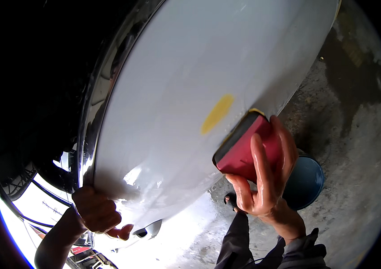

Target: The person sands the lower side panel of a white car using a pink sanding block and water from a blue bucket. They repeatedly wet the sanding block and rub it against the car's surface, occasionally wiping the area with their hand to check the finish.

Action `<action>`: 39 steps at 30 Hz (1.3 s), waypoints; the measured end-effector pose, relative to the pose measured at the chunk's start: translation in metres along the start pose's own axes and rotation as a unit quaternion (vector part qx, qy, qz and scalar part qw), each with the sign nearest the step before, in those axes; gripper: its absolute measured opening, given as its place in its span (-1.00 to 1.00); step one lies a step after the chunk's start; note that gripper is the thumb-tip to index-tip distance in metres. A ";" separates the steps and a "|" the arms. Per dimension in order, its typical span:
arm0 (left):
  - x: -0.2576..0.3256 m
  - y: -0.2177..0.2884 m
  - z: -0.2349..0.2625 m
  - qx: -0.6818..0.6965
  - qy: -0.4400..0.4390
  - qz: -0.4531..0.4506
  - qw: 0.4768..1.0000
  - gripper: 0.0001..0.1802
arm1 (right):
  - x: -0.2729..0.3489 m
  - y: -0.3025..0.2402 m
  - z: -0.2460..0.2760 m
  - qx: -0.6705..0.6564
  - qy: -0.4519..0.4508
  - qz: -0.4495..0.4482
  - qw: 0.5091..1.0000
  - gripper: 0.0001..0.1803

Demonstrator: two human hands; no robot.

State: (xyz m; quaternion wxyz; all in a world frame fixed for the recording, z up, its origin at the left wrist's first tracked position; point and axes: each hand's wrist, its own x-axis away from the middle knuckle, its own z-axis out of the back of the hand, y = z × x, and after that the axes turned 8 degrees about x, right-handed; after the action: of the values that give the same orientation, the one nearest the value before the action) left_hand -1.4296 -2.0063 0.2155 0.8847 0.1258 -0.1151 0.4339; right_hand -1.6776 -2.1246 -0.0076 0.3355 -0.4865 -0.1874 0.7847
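Observation:
A pale grey-white car body panel (163,85) fills the middle, wet and shiny toward its lower end. On it shows an oval yellow patch (217,114). My right hand (267,184), wet, grips a red sanding block (244,154) with a dark pad and a yellowish sheet edge along the side facing the panel. The block lies against the panel, just right of and below the patch. My left hand (96,210) is closed in a fist, thumb out, at the lower end of the shiny window trim (92,130); what its fingers hold, if anything, is hidden.
A blue bucket (305,184) stands on the wet, stained concrete floor (347,179) behind my right hand. Near my left thumb is a door handle (149,230). My foot (231,200) and trouser legs show below; bright light glares at lower left.

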 end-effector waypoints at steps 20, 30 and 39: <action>-0.009 -0.018 -0.017 0.079 0.016 -0.012 0.997 -0.42 | -0.065 -0.019 -0.006 0.103 0.016 -0.057 0.993 -0.31; -0.002 -0.029 -0.024 0.099 0.022 0.022 0.995 -0.41 | -0.077 -0.031 -0.039 0.088 0.092 -0.194 0.973 -0.39; -0.019 -0.036 -0.019 0.108 0.064 -0.044 0.991 -0.42 | -0.083 -0.047 -0.050 0.065 0.183 -0.302 0.933 -0.40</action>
State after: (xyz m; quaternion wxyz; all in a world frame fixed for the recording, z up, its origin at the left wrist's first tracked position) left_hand -1.4105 -2.0349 0.1875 0.8900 0.1970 -0.0049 0.4112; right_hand -1.5921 -2.1520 0.0519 0.6158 -0.5195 -0.2091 0.5542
